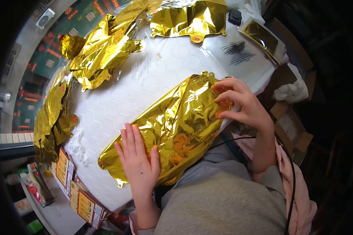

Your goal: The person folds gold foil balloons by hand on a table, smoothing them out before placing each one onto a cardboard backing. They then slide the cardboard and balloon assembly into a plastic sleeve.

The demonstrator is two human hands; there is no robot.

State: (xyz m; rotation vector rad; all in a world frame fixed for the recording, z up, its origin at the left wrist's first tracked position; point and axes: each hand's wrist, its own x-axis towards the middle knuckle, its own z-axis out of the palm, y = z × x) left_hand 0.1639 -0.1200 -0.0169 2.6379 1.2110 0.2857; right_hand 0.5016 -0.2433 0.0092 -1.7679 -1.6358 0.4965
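Observation:
A flat, crinkled gold foil balloon (pixel 180 121) lies diagonally across the near edge of a white table (pixel 145 82). My left hand (pixel 139 156) rests flat on its lower left end, fingers together and pressing down. My right hand (pixel 239 103) is at its upper right end, fingers curled over the foil edge and touching it.
More gold foil balloons lie at the back left (pixel 100 51), the far edge (pixel 190 19) and hanging off the left side (pixel 53 117). A clear packet with a printed sheet (pixel 239 51) and a small black device (pixel 235 16) sit at the back right. Orange packets (pixel 82 196) stand below the table's left.

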